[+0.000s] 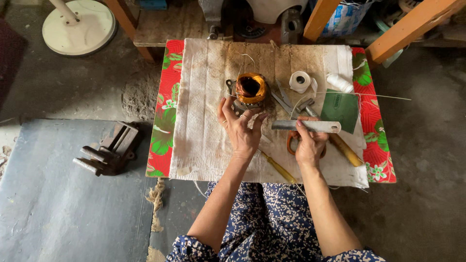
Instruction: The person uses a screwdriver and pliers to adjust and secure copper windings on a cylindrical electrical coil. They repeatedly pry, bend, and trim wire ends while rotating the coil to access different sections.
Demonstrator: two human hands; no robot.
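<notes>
Lower centre: blue floral-print lap, two bare forearms reaching up the frame. Right hand has its fingers curled round a flat grey metal blade, held level, right of centre. Left hand has its fingers spread loosely, tips touching the lower edge of a round copper-wire coil with a dark hollow core, centre frame. Coil sits on a stained, rough white cloth. Beyond it to the right: white tape roll, green card. Rusty iron vise on the floor, left.

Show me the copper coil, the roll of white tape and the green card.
copper coil (251, 88), head view, on its orange winding.
roll of white tape (300, 81), head view, on its rim.
green card (341, 107), head view, on its middle.
</notes>
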